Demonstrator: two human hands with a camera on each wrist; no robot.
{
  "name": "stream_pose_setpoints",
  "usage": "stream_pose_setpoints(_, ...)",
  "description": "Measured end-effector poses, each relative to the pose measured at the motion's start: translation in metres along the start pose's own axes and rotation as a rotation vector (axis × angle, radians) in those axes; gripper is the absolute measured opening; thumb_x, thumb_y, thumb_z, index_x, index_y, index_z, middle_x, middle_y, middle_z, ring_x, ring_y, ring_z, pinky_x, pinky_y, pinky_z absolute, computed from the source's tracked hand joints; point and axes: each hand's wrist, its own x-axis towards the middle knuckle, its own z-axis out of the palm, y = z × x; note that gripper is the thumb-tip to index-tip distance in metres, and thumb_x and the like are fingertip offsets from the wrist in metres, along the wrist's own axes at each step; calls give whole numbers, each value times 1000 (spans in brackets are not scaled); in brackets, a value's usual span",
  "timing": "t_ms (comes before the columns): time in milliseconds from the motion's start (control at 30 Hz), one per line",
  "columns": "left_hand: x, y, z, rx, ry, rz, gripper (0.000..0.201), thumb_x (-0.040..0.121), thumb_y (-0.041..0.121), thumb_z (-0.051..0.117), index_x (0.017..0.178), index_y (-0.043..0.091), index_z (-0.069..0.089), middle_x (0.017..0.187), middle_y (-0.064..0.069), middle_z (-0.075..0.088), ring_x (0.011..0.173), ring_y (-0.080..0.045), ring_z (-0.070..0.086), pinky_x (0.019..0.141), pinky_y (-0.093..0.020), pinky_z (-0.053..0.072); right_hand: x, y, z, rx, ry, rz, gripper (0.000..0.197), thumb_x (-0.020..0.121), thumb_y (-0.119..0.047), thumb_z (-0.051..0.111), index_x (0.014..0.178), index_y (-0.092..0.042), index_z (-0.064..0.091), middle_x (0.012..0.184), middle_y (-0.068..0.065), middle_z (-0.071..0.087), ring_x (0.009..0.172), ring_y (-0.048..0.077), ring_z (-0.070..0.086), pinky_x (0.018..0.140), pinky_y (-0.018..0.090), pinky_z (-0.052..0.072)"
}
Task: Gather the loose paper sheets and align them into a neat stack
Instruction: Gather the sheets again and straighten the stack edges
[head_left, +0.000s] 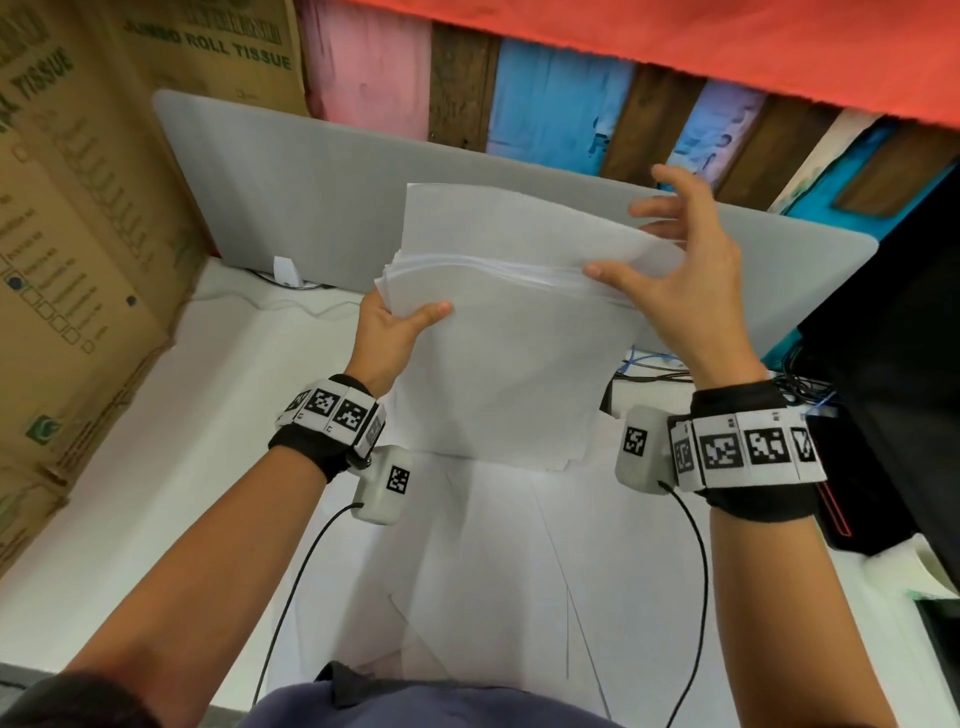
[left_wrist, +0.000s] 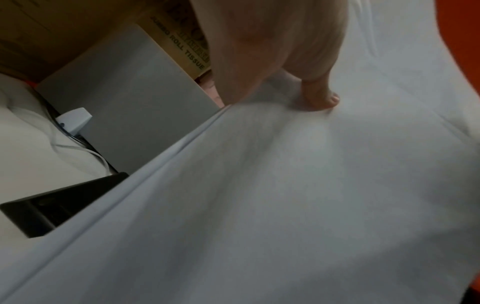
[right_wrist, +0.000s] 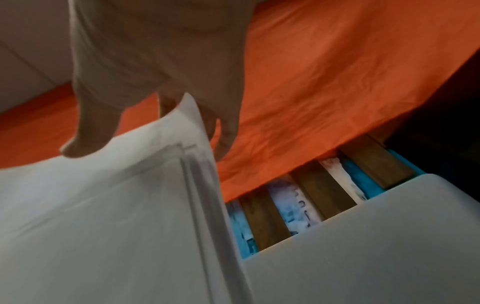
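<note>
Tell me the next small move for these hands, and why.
Probably tap the held paper stack down on the desk to square it: the left hand and right hand hold it upright, its sheet edges still staggered.

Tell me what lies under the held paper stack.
Under the stack, gripped by the left hand and right hand, more loose sheets lie spread on the white table. The stack hides whatever lies directly behind it.
</note>
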Motion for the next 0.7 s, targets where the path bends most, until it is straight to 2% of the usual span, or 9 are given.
stream_pose_setpoints(100,-1,0,-2,-23,18,12,27,79,-3,66,89,21,60,73,19,71,74,2,67,67,-14,51,-5,11,1,175,-18,68,86,63,-39,81,133,-22,34,116,-4,55,104,8,54,91,13,42)
stream_pose_setpoints(200,-2,0,-6,-32,22,19,25,79,-2,66,90,20,61,74,20,71,75,1,67,67,-15,51,-26,34,15,457,-114,330,86,54,-38,83,126,-18,41,116,-6,56,102,-1,58,79,11,48)
stream_pose_setpoints(267,-2,0,-6,-28,19,21,25,79,-2,66,91,20,61,74,19,71,76,0,68,68,-15,52,-42,49,32,475,-207,480,60,57,-25,82,109,-22,53,108,-4,61,88,-6,63,73,13,51)
stream_pose_setpoints(333,-2,0,-6,-25,13,22,26,79,-2,66,91,20,61,75,17,71,76,-1,68,69,-17,52,-57,60,50,456,-238,575,42,69,-6,77,97,-28,55,102,-5,63,88,0,63,85,23,51)
stream_pose_setpoints(400,-2,0,-6,-28,12,18,26,79,-1,66,93,20,61,78,15,70,77,-1,68,69,-17,53,-66,66,62,457,-207,655,36,74,-2,73,91,-28,56,98,-5,63,94,14,61,93,33,47)
stream_pose_setpoints(467,0,0,-8,-16,-5,5,26,80,-1,66,95,19,61,82,14,70,78,-1,67,70,-17,53,-69,68,68,483,-159,698,30,77,-1,70,87,-27,57,94,-4,63,94,19,61,92,34,48)
stream_pose_setpoints(533,3,-2,-13,13,-42,-29,25,80,0,66,96,18,61,83,14,70,79,-1,67,69,-17,53,-70,69,70,514,-117,712,28,79,0,68,85,-26,57,89,-6,63,83,9,63,82,25,51)
stream_pose_setpoints(600,4,-10,-20,55,-92,-86,27,79,-1,66,102,12,61,91,7,69,81,-4,68,74,-21,54,-72,68,71,528,-102,706,27,80,0,67,86,-25,57,89,-7,63,77,1,63,77,18,51)
stream_pose_setpoints(700,0,-31,-28,132,-148,-196,38,76,-3,69,112,5,59,101,-1,65,90,-9,64,90,-32,50,-72,65,70,530,-97,724,27,82,-1,66,83,-25,53,88,-8,61,83,8,60,85,26,48)
